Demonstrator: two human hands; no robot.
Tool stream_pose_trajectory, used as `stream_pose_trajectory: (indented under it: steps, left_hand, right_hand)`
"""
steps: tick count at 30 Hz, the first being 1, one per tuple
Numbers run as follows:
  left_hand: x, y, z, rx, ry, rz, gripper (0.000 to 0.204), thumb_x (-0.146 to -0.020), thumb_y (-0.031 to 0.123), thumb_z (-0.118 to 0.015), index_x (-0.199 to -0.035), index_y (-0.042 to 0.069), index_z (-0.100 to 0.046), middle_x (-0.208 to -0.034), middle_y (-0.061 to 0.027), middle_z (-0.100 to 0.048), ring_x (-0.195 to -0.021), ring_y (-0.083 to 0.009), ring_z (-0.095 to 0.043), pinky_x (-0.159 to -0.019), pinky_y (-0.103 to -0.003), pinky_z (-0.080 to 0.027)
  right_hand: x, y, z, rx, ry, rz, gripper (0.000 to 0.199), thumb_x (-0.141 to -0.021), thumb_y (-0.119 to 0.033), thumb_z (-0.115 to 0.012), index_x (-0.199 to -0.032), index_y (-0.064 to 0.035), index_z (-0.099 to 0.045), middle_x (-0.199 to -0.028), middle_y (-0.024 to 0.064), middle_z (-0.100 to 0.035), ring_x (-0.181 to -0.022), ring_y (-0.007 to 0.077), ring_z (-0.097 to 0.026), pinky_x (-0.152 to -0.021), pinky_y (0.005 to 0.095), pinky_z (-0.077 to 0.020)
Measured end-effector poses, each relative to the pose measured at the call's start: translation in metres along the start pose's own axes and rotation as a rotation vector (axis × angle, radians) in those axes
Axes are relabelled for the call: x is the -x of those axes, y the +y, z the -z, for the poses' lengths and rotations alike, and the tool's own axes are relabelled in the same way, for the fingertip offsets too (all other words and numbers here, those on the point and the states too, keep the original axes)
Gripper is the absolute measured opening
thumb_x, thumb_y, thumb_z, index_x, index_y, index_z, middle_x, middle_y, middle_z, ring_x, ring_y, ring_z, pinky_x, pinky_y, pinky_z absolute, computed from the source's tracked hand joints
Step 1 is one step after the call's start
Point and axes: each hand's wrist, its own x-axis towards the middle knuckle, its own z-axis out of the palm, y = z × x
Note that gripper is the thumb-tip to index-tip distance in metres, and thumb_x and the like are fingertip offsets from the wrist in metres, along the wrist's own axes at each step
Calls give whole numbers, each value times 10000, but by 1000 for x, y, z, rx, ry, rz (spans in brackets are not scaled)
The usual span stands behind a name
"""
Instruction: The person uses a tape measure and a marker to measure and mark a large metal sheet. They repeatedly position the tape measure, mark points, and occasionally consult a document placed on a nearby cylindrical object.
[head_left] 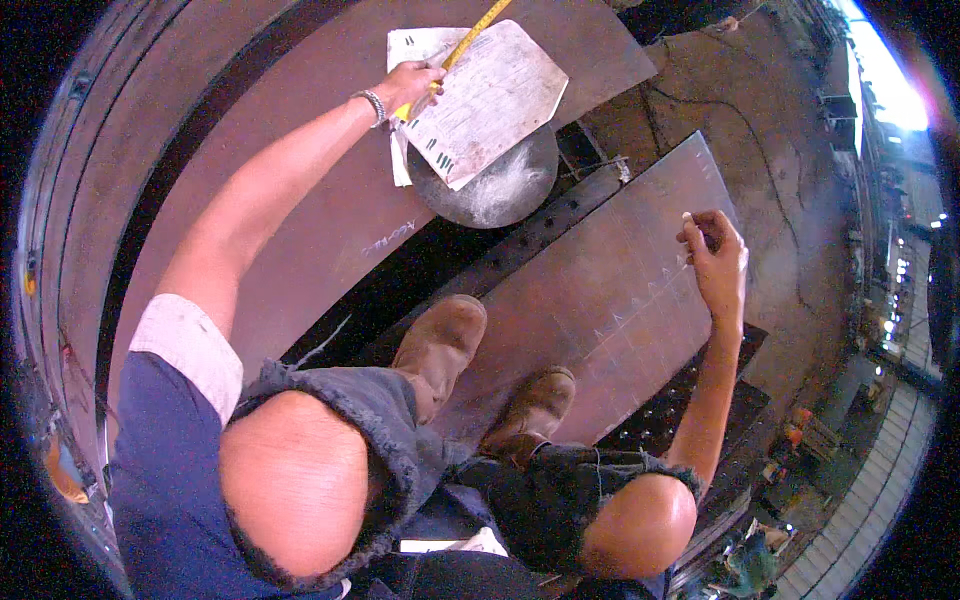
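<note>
At the top, my left hand, with a bracelet at its wrist, grips a yellow tape measure whose blade runs up and to the right. Beneath it lies a worn, whitish sheet with cut corners and dark marks, over other pale sheets. They rest partly on a round grey metal disc. My right hand is raised over the right end of a reddish-brown steel plate, its fingers pinching a small white piece, apparently chalk. White strokes and a line are drawn on that plate.
My brown boots stand on the lower plate. A dark gap separates it from a large curved plate on the left. Perforated dark metal lies at lower right. A cable trails across the floor at upper right.
</note>
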Motion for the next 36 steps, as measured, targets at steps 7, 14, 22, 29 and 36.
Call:
stream_pose_trajectory:
  steps: [7,14,22,29,36]
  left_hand:
    - [-7,-12,-14,-239,82,-22,321,-908,299,-605,-958,-14,-655,-838,-83,-662,-751,-163,-635,-685,-317,-525]
    - [-24,-26,0,-315,33,20,355,-895,319,-607,-983,-22,-655,-854,-87,-660,-748,-168,-631,-664,-323,-522]
    - [-11,-1,-15,-353,86,-30,311,-869,305,-607,-896,1,-668,-764,-72,-653,-686,-167,-635,-632,-330,-507]
    - [-12,-8,-10,-325,42,43,298,-904,281,-612,-952,-9,-660,-804,-62,-650,-651,-131,-611,-612,-313,-531]
    - [-13,1,-8,-478,-34,39,358,-915,309,-608,-1000,-37,-644,-843,-82,-660,-710,-145,-626,-662,-334,-540]
  right_hand:
    - [-15,-77,31,243,-48,142,188,-912,-204,-632,-943,-19,-617,-802,147,-684,-706,243,-667,-669,355,-510]
    - [-38,-87,1,332,-188,232,188,-895,-186,-622,-987,-26,-591,-947,175,-659,-809,356,-654,-729,405,-507]
    - [-124,-12,-89,218,-134,330,382,-865,-206,-649,-1175,9,-591,-1072,186,-652,-965,333,-645,-839,390,-508]
    - [-207,-11,-168,58,-189,421,446,-860,-192,-637,-1239,29,-558,-1103,203,-649,-982,348,-641,-865,414,-501]
    - [-230,0,-209,154,-156,433,266,-867,-178,-634,-1069,-6,-616,-963,173,-688,-827,327,-674,-776,408,-516]
